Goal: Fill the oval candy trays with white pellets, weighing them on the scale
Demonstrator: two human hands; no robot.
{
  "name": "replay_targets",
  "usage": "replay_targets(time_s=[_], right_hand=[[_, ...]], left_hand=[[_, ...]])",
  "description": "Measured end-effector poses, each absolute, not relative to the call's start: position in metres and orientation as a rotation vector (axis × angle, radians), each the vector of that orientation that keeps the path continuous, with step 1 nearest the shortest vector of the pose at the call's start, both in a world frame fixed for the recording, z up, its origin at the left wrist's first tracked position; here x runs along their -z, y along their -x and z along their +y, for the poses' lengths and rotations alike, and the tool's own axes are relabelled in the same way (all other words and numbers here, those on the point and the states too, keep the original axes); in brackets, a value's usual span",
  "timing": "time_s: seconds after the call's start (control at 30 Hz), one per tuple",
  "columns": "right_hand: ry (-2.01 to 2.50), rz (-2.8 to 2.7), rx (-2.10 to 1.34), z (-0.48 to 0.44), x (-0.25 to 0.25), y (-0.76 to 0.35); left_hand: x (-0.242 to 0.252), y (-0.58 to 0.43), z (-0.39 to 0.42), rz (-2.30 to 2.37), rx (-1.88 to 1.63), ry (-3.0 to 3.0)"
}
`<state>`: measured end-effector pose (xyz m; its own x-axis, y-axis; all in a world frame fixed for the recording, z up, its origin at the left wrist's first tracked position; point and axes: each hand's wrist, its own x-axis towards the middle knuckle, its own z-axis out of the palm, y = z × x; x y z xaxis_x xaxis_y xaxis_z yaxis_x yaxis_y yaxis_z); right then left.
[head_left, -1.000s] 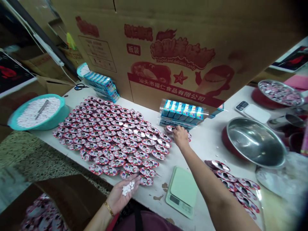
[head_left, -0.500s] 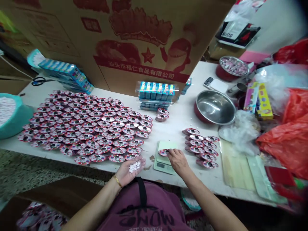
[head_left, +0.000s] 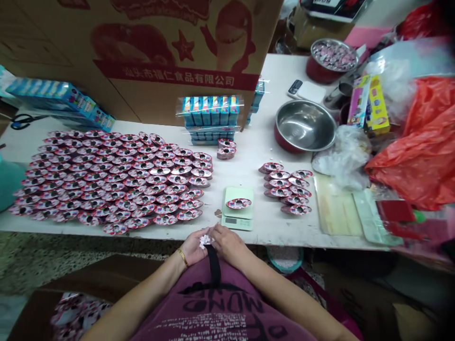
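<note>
My left hand (head_left: 192, 249) is cupped palm up near the table's front edge, holding a small heap of white tablet-like candies (head_left: 204, 241). Right beside the heap, my right hand (head_left: 228, 241) has its fingers bent together at the left palm; what lies between its fingertips is hidden. A pale green kitchen scale (head_left: 244, 223) sits just beyond both hands. On its plate rests one red-and-white oval container (head_left: 234, 204) with a dark opening on top, touched by neither hand. Many similar oval containers (head_left: 137, 194) stand in packed rows to the left.
More oval containers (head_left: 279, 192) stand right of the scale. Behind are a steel bowl (head_left: 305, 125), a bowl of small pieces (head_left: 334, 54), a big cardboard box (head_left: 149, 102) and wrapped blue packs (head_left: 211, 116). Red plastic bags (head_left: 412, 161) crowd the right side; scissors (head_left: 24, 121) lie far left.
My right hand has let go of the oval container on the scale and moved left and down to my left palm. The view has shifted, so the table appears higher and further left.
</note>
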<state>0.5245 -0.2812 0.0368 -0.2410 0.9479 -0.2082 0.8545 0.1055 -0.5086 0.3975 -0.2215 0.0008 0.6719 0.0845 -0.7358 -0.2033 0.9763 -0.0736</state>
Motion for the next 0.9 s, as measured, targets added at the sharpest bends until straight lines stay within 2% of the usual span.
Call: replay_targets(time_s=[0.13, 0.37, 0.63, 0.9], right_hand=[[1.873, -2.255, -0.740, -0.283, -0.032, -0.525], [1.665, -2.363, -0.731, -0.281, -0.025, -0.522], [1.816, -1.873, -0.860, -0.277, -0.023, -0.546], [1.943, -1.545, -0.602, -0.259, -0.021, -0.609]], left_hand=[[-0.004, -0.398, -0.226, 0.876, -0.132, 0.133], [-0.003, -0.395, -0.224, 0.918, -0.167, 0.116], [-0.009, -0.425, -0.211, 0.852, -0.147, 0.056], [-0.012, -0.441, -0.195, 0.695, -0.174, 0.032]])
